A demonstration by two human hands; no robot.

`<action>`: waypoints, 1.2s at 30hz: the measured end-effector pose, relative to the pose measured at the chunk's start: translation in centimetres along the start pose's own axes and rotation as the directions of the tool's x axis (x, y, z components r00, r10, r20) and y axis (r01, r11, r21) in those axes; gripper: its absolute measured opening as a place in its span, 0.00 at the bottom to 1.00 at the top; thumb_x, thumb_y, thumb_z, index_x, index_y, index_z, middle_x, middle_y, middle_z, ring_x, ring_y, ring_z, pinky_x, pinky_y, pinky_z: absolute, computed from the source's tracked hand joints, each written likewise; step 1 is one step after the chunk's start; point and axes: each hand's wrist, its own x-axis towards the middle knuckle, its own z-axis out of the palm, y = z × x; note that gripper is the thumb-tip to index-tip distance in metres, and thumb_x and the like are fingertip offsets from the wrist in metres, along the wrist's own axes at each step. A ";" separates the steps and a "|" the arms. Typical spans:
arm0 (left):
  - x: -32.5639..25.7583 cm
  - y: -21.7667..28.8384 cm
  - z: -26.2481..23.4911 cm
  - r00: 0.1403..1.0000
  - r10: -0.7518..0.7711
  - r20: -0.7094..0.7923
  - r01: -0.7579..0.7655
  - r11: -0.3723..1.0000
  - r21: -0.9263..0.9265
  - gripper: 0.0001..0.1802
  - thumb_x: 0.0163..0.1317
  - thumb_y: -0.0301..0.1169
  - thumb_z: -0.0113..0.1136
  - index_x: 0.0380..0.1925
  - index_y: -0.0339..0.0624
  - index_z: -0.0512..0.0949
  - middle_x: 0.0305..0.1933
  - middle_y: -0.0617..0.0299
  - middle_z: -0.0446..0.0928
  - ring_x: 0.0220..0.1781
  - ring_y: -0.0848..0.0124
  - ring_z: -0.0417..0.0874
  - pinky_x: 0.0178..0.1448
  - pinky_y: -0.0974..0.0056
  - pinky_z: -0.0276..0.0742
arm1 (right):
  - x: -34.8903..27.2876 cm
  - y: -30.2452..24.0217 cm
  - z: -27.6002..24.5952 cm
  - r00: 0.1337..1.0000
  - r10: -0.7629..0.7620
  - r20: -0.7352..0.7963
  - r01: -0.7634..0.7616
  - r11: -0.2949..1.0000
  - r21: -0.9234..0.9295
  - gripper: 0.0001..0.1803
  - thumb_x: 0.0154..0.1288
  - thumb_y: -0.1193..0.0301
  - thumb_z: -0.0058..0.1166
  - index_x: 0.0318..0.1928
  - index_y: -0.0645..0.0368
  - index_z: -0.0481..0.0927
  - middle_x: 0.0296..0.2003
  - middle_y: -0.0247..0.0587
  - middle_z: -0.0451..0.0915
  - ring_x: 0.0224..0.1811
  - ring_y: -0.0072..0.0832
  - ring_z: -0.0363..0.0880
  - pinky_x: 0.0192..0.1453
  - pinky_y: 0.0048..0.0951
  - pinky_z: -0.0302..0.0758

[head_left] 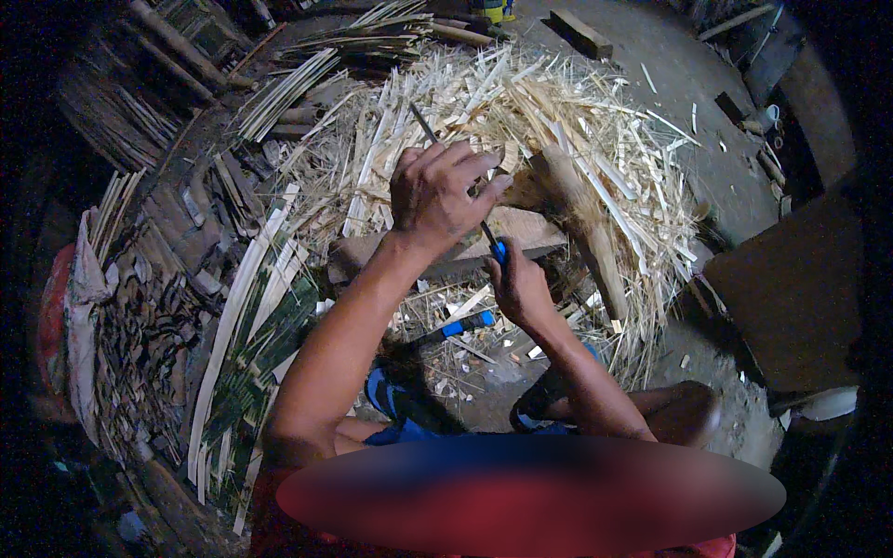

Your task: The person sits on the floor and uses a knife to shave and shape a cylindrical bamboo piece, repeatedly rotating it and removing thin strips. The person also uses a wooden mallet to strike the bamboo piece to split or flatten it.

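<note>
A long, narrow dark-bladed tool runs slantwise before me, with its blue handle (502, 251) at the near right end. My right hand (523, 290) is closed around that handle. Farther up the blade, my left hand (445, 193) has its fingers curled over it, and the thumb points right. The blade's far tip (420, 119) sticks out beyond the left knuckles. What the left fingertips press on is mostly hidden. Just beyond the hands, a wooden block (535, 231) lies crosswise. A second blue-handled tool (467, 324) lies low between my legs, its dark part in shadow.
A forked log (581, 223) leans at the right over a broad heap of pale shavings (521, 102). Long split strips (237, 325) lie on the left beside piled dark wood scraps (163, 307). A squared timber (581, 35) rests at the back; a brown board (781, 288) stands right.
</note>
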 end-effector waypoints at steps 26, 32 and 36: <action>-18.0 -15.2 -16.1 0.423 -0.473 0.773 0.073 0.868 0.491 0.23 0.55 0.52 0.65 0.34 0.42 0.84 0.38 0.47 0.84 0.43 0.48 0.85 0.50 0.48 0.82 | -8.1 1.6 12.9 0.946 0.009 0.324 0.024 0.995 -0.098 0.25 0.71 0.60 0.58 0.59 0.62 0.68 0.34 0.64 0.83 0.36 0.64 0.82 0.37 0.58 0.75; -19.1 -14.8 -14.9 0.394 -0.533 0.749 0.147 0.841 0.521 0.28 0.54 0.58 0.67 0.38 0.43 0.85 0.40 0.46 0.85 0.46 0.48 0.86 0.54 0.47 0.81 | -8.5 1.7 10.9 0.946 0.046 0.321 -0.018 0.996 -0.090 0.22 0.72 0.59 0.57 0.55 0.62 0.71 0.36 0.65 0.83 0.40 0.64 0.82 0.39 0.55 0.76; -11.6 -12.2 -14.9 0.718 -0.448 0.533 0.159 0.851 0.501 0.23 0.59 0.54 0.66 0.40 0.45 0.84 0.41 0.46 0.85 0.44 0.48 0.87 0.49 0.48 0.83 | -8.6 1.8 8.1 0.974 0.035 0.225 -0.043 0.999 0.031 0.23 0.73 0.62 0.56 0.61 0.62 0.69 0.35 0.63 0.83 0.39 0.61 0.83 0.38 0.52 0.76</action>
